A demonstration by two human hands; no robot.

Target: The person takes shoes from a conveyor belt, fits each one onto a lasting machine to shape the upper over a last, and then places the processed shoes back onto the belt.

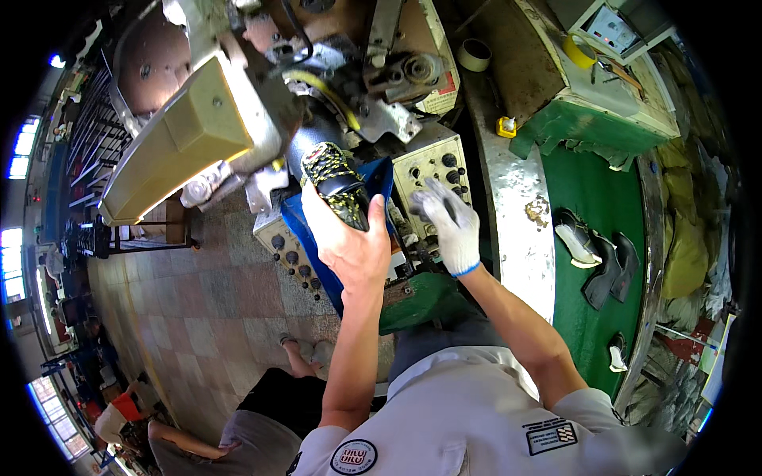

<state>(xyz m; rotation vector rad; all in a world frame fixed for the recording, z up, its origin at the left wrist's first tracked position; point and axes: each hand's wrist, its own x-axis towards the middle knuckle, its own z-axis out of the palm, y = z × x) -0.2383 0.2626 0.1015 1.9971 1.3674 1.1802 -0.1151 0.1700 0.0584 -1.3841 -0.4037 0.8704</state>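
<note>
My bare left hand (353, 247) is closed around a dark shoe (332, 168) with black and yellow patterned laces, thumb on one side and fingers on the other. The shoe's far end sits against the working head of a shoe machine (317, 119); part of it is hidden by my hand. A blue tray-like guard (298, 218) lies around and below it. My right hand (454, 234), in a white glove with a blue cuff, hovers beside a cream control panel (432, 163) with black knobs. Its fingers are stretched and apart, slightly blurred, with nothing visible in them.
A yellow machine cover (178, 143) juts out at the left. On the green bench surface (567, 317) at the right lie a black and white shoe (578, 238) and dark shoe pieces (603, 274). Tape rolls (475, 55) stand farther back. Another person (254, 432) sits at lower left.
</note>
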